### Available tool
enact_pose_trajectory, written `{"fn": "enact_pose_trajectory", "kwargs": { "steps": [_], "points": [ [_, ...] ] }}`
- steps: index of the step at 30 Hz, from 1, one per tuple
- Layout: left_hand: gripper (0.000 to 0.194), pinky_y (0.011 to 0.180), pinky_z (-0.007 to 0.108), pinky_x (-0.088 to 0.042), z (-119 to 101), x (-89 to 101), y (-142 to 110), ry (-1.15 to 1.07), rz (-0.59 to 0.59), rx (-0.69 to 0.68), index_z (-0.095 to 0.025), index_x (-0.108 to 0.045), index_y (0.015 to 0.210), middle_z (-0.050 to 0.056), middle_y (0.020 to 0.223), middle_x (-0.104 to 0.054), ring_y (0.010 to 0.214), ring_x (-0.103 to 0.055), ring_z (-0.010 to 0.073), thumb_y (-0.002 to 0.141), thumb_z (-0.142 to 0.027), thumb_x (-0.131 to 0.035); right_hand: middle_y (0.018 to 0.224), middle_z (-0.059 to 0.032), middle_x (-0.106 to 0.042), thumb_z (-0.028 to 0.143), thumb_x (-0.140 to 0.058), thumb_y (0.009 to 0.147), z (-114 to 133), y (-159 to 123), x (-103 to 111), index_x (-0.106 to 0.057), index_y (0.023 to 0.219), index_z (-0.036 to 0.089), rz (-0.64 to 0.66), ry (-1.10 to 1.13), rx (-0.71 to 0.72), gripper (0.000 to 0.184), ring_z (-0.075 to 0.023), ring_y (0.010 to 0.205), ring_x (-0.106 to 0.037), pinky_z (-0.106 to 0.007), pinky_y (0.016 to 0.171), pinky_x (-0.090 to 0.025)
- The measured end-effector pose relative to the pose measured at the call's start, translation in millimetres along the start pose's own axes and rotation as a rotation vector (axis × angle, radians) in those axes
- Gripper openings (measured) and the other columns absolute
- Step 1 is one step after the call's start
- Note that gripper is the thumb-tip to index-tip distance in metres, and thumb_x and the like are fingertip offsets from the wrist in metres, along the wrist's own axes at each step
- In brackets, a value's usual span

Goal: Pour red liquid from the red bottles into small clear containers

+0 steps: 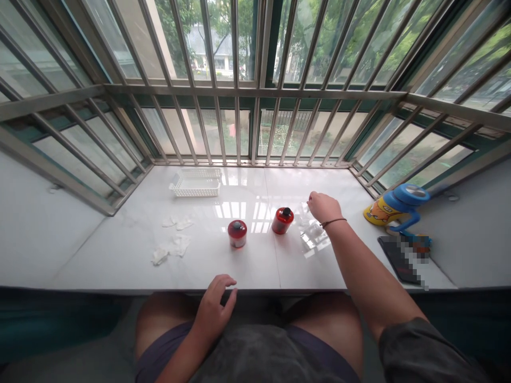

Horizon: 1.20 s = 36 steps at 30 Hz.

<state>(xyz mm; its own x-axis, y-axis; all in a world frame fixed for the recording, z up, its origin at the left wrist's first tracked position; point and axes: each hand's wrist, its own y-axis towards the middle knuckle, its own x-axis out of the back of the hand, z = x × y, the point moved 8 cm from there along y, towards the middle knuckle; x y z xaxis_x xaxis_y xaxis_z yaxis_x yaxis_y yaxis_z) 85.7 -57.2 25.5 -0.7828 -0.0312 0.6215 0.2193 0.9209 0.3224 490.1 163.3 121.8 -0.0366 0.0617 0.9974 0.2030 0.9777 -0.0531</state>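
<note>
Left hand (216,304), fingers parted, is at the near edge of the table (115,255). Right hand (325,206) is by clear plastic (314,238), grip unclear. Left red jar (237,234) and right red jar (282,222) stand mid-table.

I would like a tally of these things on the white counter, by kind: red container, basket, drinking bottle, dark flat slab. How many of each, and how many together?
Red containers: 2
Basket: 1
Drinking bottle: 1
Dark flat slab: 1
Total: 5
</note>
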Motion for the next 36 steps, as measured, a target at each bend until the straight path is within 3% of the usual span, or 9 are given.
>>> {"fn": "enact_pose_trajectory", "kwargs": {
  "steps": [7, 10, 12, 16, 20, 23, 28, 36],
  "points": [
    [0.013, 0.096, 0.04, -0.063, 5, -1.1, 1, -0.016, 0.005, 0.026, -0.024, -0.069, 0.109, 0.01, 0.112, -0.075, 0.108, -0.074, 0.0254, 0.106, -0.029, -0.058, 0.109, -0.014, -0.078, 0.037, -0.054, 0.106, 2, -54, 74, -0.07, 0.117, 0.022, -0.125, 0.006, 0.102, 0.025, -0.0297, 0.101, -0.072, -0.036, 0.075, -0.043],
    [0.013, 0.094, 0.04, -0.064, 6, -3.3, 2, -0.026, 0.008, 0.03, -0.023, -0.069, 0.11, 0.01, 0.111, -0.075, 0.106, -0.074, 0.0253, 0.105, -0.029, -0.058, 0.1, -0.0094, -0.079, 0.04, -0.062, 0.101, 12, -81, 86, -0.07, 0.11, 0.026, -0.082, 0.018, 0.197, 0.018, -0.029, 0.094, -0.073, -0.036, 0.072, -0.043],
    [0.013, 0.093, 0.039, -0.064, 5, -4.9, 2, -0.037, 0.013, 0.03, -0.023, -0.069, 0.11, 0.01, 0.11, -0.075, 0.104, -0.074, 0.0248, 0.106, -0.028, -0.058, 0.098, -0.0063, -0.079, 0.039, -0.066, 0.099, 26, -96, 77, -0.07, 0.107, 0.028, 0.0, 0.051, 0.27, 0.014, -0.0273, 0.091, -0.073, -0.035, 0.07, -0.042],
    [0.014, 0.091, 0.039, -0.064, 6, -5.3, 0, -0.055, 0.025, 0.031, -0.023, -0.068, 0.112, 0.01, 0.109, -0.074, 0.102, -0.073, 0.0244, 0.106, -0.028, -0.056, 0.096, -0.0051, -0.08, 0.032, -0.071, 0.096, 62, -112, 36, -0.071, 0.101, 0.028, 0.123, 0.075, 0.37, 0.007, -0.0263, 0.091, -0.074, -0.033, 0.069, -0.041],
    [0.013, 0.089, 0.037, -0.063, 6, -0.7, -3, -0.057, 0.021, 0.034, -0.023, -0.068, 0.112, 0.009, 0.108, -0.073, 0.098, -0.073, 0.0232, 0.105, -0.027, -0.057, 0.101, -0.0059, -0.08, 0.027, -0.071, 0.096, 87, -110, -3, -0.071, 0.101, 0.025, 0.128, 0.081, 0.377, 0.005, -0.0253, 0.092, -0.075, -0.031, 0.069, -0.041],
    [0.012, 0.088, 0.036, -0.063, 5, 3.8, -4, -0.051, 0.004, 0.038, -0.024, -0.069, 0.111, 0.008, 0.105, -0.073, 0.095, -0.073, 0.0224, 0.104, -0.026, -0.059, 0.099, -0.0067, -0.079, 0.026, -0.069, 0.098, 94, -101, -20, -0.069, 0.105, 0.024, 0.106, 0.082, 0.353, 0.007, -0.0256, 0.093, -0.075, -0.031, 0.069, -0.041],
    [0.013, 0.086, 0.036, -0.064, 5, 6.5, -5, -0.045, -0.006, 0.047, -0.023, -0.07, 0.108, 0.009, 0.102, -0.074, 0.093, -0.074, 0.0227, 0.104, -0.029, -0.058, 0.101, -0.0079, -0.079, 0.024, -0.066, 0.099, 96, -79, -30, -0.07, 0.106, 0.023, 0.07, 0.077, 0.319, 0.007, -0.0262, 0.095, -0.075, -0.032, 0.072, -0.043],
    [0.014, 0.086, 0.036, -0.064, 8, 2.0, -5, -0.042, 0.016, 0.045, -0.023, -0.069, 0.11, 0.009, 0.104, -0.074, 0.092, -0.073, 0.0226, 0.105, -0.029, -0.057, 0.112, -0.0122, -0.079, 0.022, -0.061, 0.103, 101, -55, -25, -0.07, 0.116, 0.021, 0.03, 0.081, 0.31, 0.016, -0.0271, 0.102, -0.074, -0.033, 0.08, -0.048]
  ]
}}
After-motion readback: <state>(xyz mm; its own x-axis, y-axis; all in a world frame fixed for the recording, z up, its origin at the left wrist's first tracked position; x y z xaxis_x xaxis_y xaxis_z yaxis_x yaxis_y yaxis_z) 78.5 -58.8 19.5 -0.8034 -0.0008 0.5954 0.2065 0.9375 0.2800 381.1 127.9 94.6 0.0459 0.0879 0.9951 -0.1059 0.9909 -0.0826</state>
